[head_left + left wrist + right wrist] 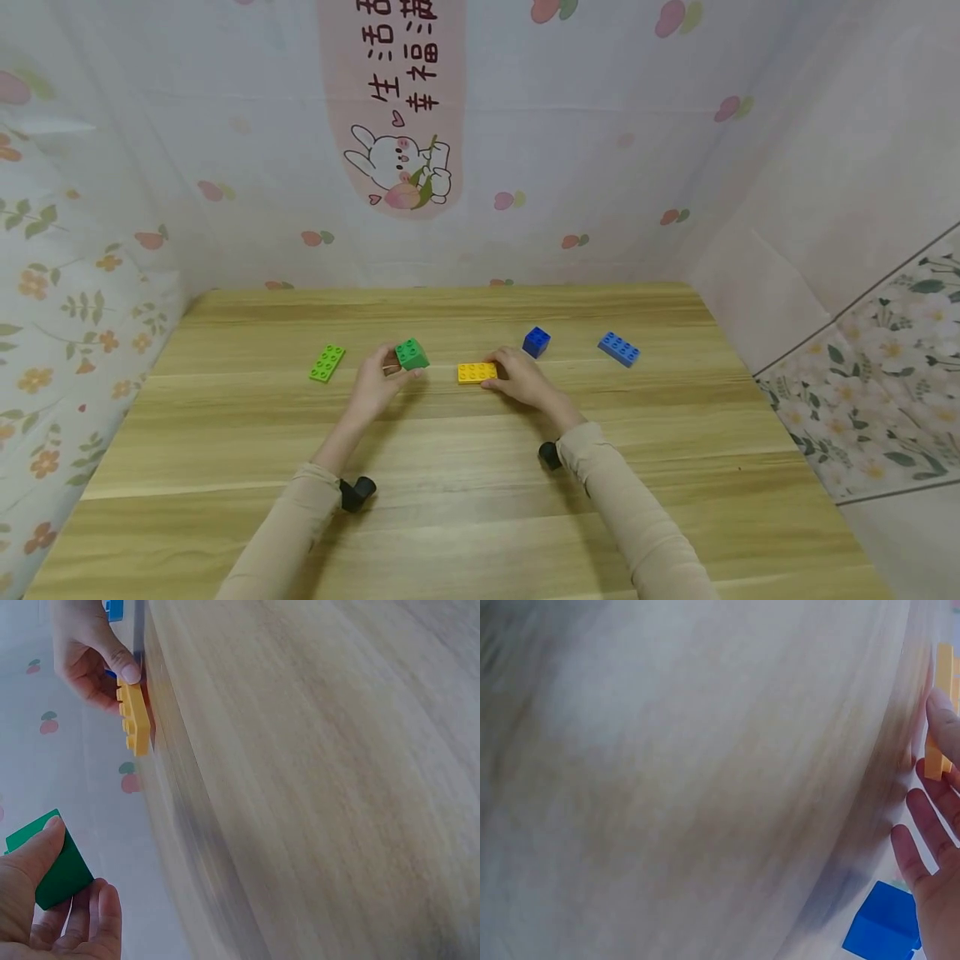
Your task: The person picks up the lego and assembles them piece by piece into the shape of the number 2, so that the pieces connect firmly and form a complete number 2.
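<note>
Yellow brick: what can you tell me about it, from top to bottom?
The yellow brick is an oblong toy block, plastic by its look, with two rows of round studs facing up. In the head view its long side runs left to right, between the green brick and the dark blue brick. The right hand pinches its right end, thumb on the near side; its left end is free. Whether it touches the tabletop is unclear.
</note>
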The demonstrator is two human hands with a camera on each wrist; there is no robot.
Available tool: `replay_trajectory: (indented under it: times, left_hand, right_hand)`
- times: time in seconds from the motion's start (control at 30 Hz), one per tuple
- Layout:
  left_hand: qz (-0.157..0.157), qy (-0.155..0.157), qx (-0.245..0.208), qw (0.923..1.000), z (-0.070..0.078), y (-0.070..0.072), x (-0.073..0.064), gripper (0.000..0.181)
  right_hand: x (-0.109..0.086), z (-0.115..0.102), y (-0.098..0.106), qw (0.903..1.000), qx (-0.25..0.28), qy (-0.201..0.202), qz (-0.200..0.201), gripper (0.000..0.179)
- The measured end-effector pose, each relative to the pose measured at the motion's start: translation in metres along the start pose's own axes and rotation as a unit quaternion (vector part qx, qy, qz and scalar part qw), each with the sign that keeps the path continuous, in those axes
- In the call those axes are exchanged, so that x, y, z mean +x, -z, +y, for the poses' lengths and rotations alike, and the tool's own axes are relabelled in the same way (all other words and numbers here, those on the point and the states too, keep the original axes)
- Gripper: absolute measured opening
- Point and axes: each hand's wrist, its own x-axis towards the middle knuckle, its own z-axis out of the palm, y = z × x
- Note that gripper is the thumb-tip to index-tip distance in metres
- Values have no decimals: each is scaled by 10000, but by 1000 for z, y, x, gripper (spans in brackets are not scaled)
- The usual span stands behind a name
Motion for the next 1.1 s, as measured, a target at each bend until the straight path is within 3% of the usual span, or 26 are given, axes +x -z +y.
replay_trajectory:
  times: [0.3,0.63,1.1]
  left_hand:
    - [-7,58,81,9999,6,-3,-2,50]
    - [-144,102,118,9998,9,-8,1,49]
    - [-275,87,123,9995,17,-9,5,51]
  right_hand:
    - [-2,3,-3,10000,-2,-32,51,40]
    - [1,2,-7,9952,774,-586,137,39]
    - [-3,5,-9,9839,1608,-739,232,42]
